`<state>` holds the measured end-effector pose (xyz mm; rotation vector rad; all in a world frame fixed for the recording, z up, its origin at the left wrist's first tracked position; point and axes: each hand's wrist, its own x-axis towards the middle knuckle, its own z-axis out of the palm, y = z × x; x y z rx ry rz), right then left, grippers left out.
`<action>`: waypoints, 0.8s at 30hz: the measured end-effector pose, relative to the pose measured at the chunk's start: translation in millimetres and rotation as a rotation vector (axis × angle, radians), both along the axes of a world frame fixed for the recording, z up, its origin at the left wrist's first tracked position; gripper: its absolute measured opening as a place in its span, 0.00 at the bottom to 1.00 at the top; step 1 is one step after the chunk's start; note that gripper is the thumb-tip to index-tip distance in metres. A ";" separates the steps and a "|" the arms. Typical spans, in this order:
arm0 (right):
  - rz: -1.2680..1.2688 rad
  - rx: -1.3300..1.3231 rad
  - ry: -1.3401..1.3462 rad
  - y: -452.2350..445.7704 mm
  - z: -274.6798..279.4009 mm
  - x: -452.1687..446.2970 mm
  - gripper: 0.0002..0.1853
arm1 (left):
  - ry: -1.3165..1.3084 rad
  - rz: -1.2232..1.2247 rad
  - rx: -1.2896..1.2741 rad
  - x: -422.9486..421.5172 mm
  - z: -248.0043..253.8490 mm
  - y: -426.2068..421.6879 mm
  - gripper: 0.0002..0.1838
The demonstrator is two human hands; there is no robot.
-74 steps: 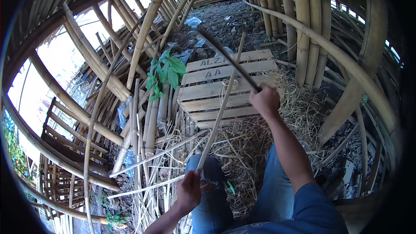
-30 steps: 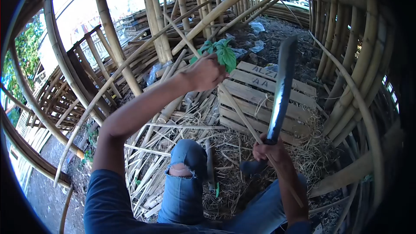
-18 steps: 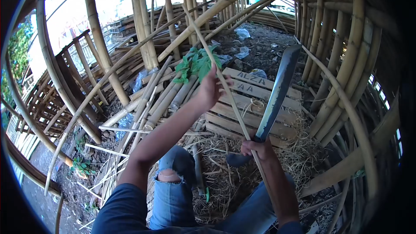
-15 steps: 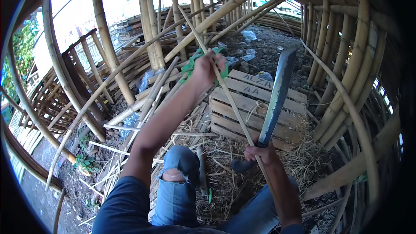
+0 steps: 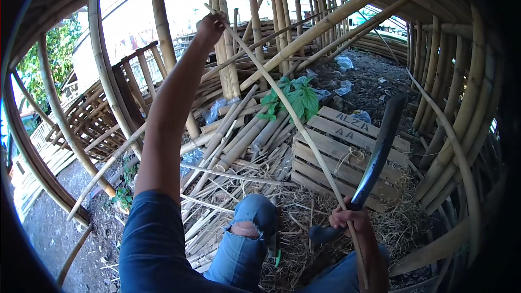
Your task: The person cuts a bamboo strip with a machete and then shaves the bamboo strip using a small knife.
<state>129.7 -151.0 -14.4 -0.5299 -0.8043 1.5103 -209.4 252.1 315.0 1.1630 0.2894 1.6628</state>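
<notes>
A long, slim bamboo strip runs diagonally between my hands and bows slightly. My left hand, arm stretched out, is closed round the strip near its far end. Close to my right knee, my right hand grips a machete by its dark curved handle, blade pointing up and away. The strip passes against the fingers of that same hand and ends along my forearm. Behind the blade sits a slatted wooden crate with dark lettering.
Curly shavings cover the ground around my legs. Split bamboo pieces lie to the left, with a green leafy plant behind them. Bamboo posts and a slanting pole surround the spot. A curved pole stands at right.
My left hand has moved up and away along the strip to near its far end, uncovering the plant. The machete stays in my right hand, its blade turned. The view has shifted left.
</notes>
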 end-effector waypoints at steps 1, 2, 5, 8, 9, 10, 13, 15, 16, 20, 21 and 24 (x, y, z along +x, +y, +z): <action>0.002 0.001 0.000 0.2 1.0 0.2 0.06 | -0.039 -0.008 0.009 -9.5 12.8 9.3 0.06; 0.004 -0.008 -0.007 0.5 2.0 1.4 0.06 | -0.078 -0.014 0.017 -20.6 24.2 19.3 0.07; 0.003 -0.038 -0.013 2.0 5.0 3.3 0.05 | -0.028 -0.063 0.072 -36.1 53.7 9.1 0.07; -0.024 -0.075 0.006 2.1 8.8 1.5 0.04 | -0.070 0.045 0.121 -27.1 70.0 -5.9 0.04; -0.042 -0.087 0.019 1.9 10.5 1.3 0.04 | -0.052 0.105 0.133 -26.8 72.8 -4.3 0.03; -0.053 -0.093 0.021 1.8 10.7 1.9 0.04 | -0.034 0.162 0.144 -27.6 74.6 -3.4 0.04; -0.095 -0.080 0.048 5.4 4.2 7.9 0.05 | 0.020 0.130 0.214 -27.5 70.9 -6.6 0.08; -0.124 -0.082 0.064 4.8 5.2 9.3 0.06 | -0.002 0.189 0.175 -11.9 63.9 -34.8 0.10; -0.145 -0.079 0.080 4.8 5.5 10.1 0.08 | 0.030 0.181 0.132 -12.8 64.8 -34.0 0.22; -0.131 -0.041 0.127 4.5 5.9 15.7 0.08 | -0.198 0.063 0.034 -10.2 55.7 -46.0 0.15; -0.143 -0.046 0.133 4.4 6.6 15.8 0.08 | -0.206 -0.290 -0.041 -34.8 61.0 -18.4 0.10; -0.192 -0.076 0.090 4.9 10.7 14.3 0.07 | -0.153 -0.084 0.019 -35.6 67.4 -15.0 0.10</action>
